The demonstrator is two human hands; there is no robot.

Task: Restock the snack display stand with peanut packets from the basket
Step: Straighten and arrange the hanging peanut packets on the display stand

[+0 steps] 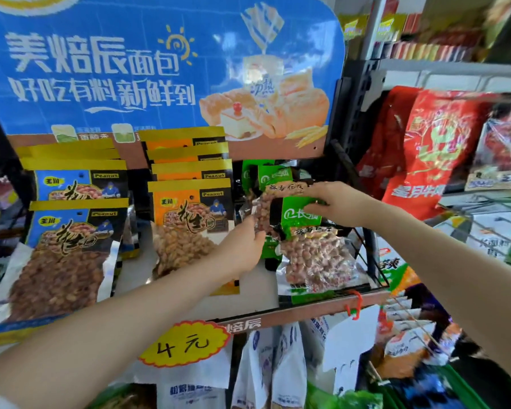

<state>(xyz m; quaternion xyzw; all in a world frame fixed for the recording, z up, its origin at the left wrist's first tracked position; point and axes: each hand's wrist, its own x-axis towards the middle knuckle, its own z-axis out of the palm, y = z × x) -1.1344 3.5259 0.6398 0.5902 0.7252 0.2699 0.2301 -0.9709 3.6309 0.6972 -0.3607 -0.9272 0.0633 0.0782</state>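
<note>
Both bare forearms reach in from the near edge toward the right end of the snack display stand [307, 312]. At the near front hangs a yellow price tag [183, 343] marked 4 元, and an orange hook [355, 305] is clipped to the shelf lip to its right. On the shelf, the left hand [242, 246] has its fingers curled round the left side of a green peanut packet [300, 215], while the right hand [334, 202] pinches that packet's top right corner from above, so the packet is held upright between them, just above a second green packet [316, 258] lying on its back with the peanuts showing through clear film. More green packets stand behind, at the far right of the shelf. Left of the hands stands a row of orange peanut packets [189, 214], and further left a row of blue peanut packets [71, 237]. A blue bread sign [130, 69] rises behind the shelf. Red bags [437, 149] hang on the racks at far right.
</note>
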